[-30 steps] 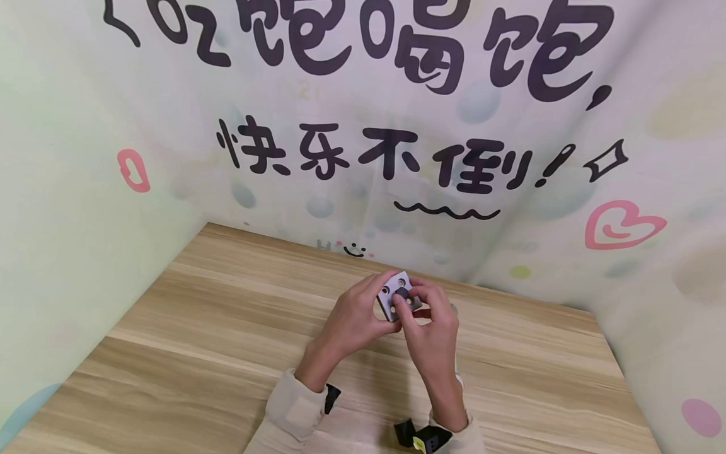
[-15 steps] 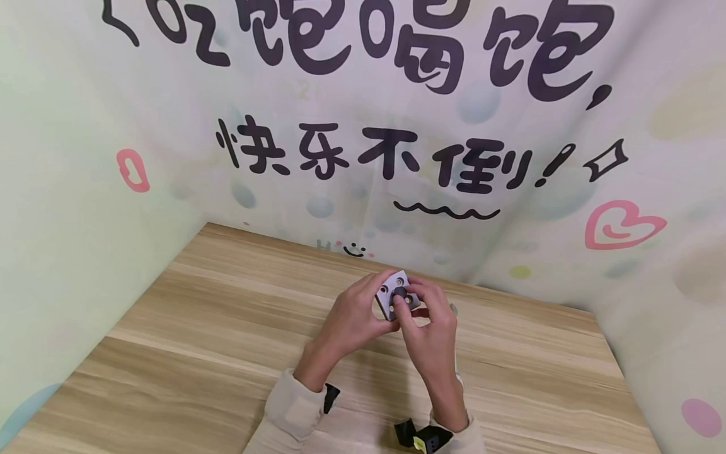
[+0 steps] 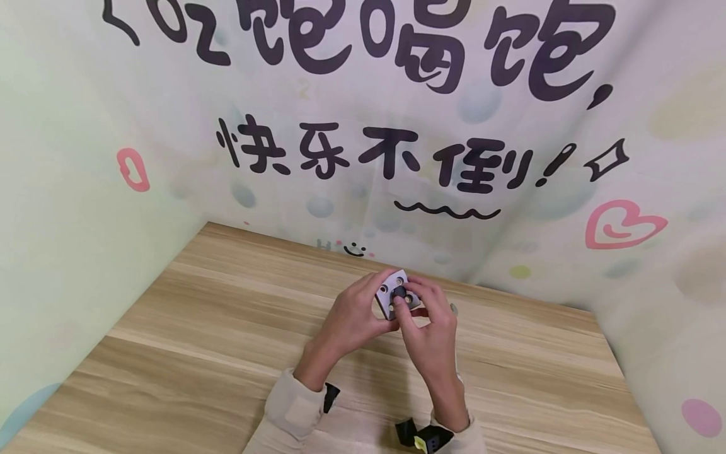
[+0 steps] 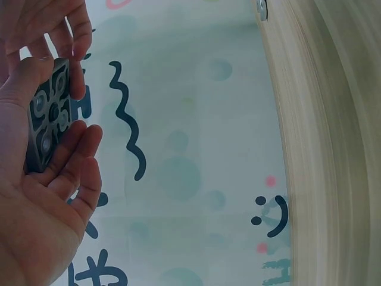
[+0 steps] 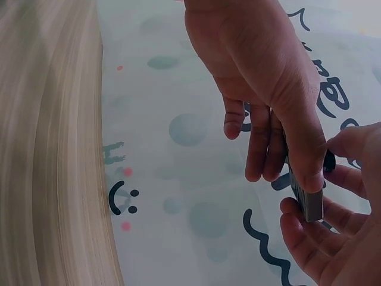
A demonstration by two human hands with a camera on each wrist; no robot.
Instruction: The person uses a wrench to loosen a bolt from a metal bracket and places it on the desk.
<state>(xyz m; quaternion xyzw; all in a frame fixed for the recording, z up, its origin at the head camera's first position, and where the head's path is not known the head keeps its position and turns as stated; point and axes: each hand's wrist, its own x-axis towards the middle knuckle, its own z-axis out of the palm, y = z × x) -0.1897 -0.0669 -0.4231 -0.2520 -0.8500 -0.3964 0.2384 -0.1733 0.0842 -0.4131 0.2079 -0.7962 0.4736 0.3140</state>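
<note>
Plate (image 3: 389,298), likely stiff and slick, is above our table (image 3: 227,315), where we grip its edges, probably the surest hold, with our left hand (image 3: 356,313) while our right hand (image 3: 429,323) pinches its dark knob (image 3: 400,292).

From the head, we are looking forward and down from farthest back, the printed wall (image 3: 351,98) at 12 o'clock and the grey block (image 3: 392,285) at 5. On the left wrist, we are facing that wall, turned sideways, close by the left hand (image 4: 38,199) at 8 o'clock, the tabletop (image 4: 333,155) at 3; on the right wrist, we are facing it close by the right hand (image 5: 345,238) at 4, the tabletop at 9. Both wrist views are sharing the block and the smiley (image 4: 283,215).
</note>
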